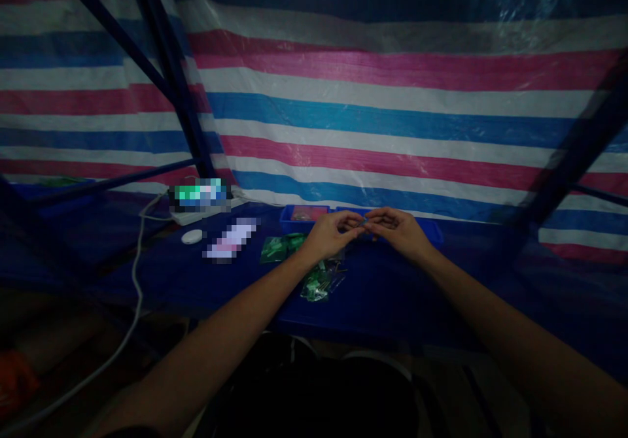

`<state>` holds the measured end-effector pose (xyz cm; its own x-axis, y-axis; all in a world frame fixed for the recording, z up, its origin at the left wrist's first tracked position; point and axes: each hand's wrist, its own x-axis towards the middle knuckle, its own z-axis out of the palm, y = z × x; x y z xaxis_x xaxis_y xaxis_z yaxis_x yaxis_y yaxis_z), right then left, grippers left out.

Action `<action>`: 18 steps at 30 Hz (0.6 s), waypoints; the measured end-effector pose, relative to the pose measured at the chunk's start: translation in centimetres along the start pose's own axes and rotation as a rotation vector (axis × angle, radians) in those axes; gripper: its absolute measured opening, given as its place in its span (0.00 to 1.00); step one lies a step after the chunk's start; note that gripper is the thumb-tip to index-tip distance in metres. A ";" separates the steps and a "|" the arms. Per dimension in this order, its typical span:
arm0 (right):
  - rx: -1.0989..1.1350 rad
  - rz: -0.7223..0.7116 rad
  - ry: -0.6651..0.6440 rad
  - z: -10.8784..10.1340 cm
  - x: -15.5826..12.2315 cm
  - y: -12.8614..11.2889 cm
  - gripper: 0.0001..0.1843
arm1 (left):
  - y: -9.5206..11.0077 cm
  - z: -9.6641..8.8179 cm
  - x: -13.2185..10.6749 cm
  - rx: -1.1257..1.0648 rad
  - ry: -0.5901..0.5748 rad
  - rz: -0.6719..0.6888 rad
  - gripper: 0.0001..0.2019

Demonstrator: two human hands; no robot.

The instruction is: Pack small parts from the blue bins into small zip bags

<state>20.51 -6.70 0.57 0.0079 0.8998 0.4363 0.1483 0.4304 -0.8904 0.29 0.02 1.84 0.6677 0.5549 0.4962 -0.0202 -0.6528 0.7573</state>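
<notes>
Above the dark blue table (pixel 377 294), my left hand (pixel 336 231) and my right hand (pixel 395 229) meet fingertip to fingertip. Both are closed in a pinch around something small between them, too dark and tiny to name. Behind the hands stand a blue tray (pixel 285 218) with reddish contents and a second blue tray (pixel 432 231), partly covered by my right hand. Nearer to me, below my left hand, lies a clear bag (pixel 316 286) with green pieces and thin, gold-coloured pieces. Green packets (pixel 273 250) rest left of my left wrist.
On the left of the table are a blurred-out phone-like object (pixel 233 237), a round white disc (pixel 191 236) and a white power strip (pixel 189 216). A white cable (pixel 139 274) hangs off the left side. Blue metal posts (pixel 184 108) frame a striped plastic sheet (pixel 392 124) behind.
</notes>
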 end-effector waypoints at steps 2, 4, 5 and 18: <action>0.010 0.001 0.000 0.0 0.0 0.0 0.20 | -0.1 0.0 0.0 -0.017 0.002 -0.002 0.12; 0.012 0.001 0.005 0.0 0.0 -0.1 0.19 | -0.2 -0.1 0.1 -0.043 0.010 -0.011 0.13; 0.011 0.000 0.011 0.0 -0.1 -0.2 0.19 | -0.3 -0.1 0.1 -0.057 0.018 -0.016 0.13; -0.038 -0.005 0.047 -0.1 0.0 -0.2 0.22 | -1.2 -0.5 0.4 -0.014 0.131 -0.022 0.16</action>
<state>20.59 -6.77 0.73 0.0536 0.8930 0.4469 0.1863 0.4307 -0.8830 0.26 1.28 1.38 0.5653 0.6320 0.5300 -0.0175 -0.6333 0.7737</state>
